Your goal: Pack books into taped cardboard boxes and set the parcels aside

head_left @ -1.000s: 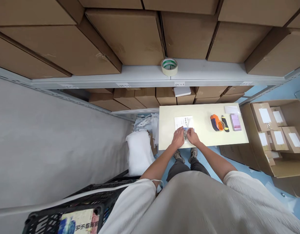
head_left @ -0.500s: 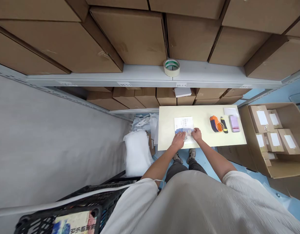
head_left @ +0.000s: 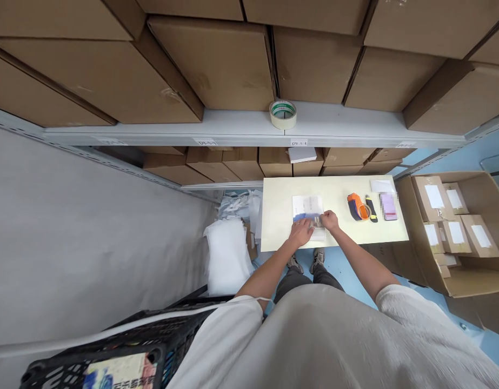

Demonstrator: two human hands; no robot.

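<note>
A book (head_left: 306,204) with a white and blue cover lies on the cream table in front of me. Translucent wrapping (head_left: 319,235) extends past its near edge, perhaps a plastic sleeve. My left hand (head_left: 301,232) rests on the lower left of the book, fingers stretched out over the cover. At the book's right edge, the fingers of my right hand (head_left: 329,220) are pinched together on the wrapping's edge. The exact grip is too small to make out fully.
On the table (head_left: 277,216) lie an orange tape dispenser (head_left: 357,207), a utility knife (head_left: 371,208) and a purple item (head_left: 388,207). An open carton (head_left: 472,270) holds several packages to the right. White sheets (head_left: 227,256) and a black crate (head_left: 162,356) are left. A tape roll (head_left: 283,115) sits on the shelf.
The book has shifted slightly to the right and turned a little. Both hands have moved slightly right with it.
</note>
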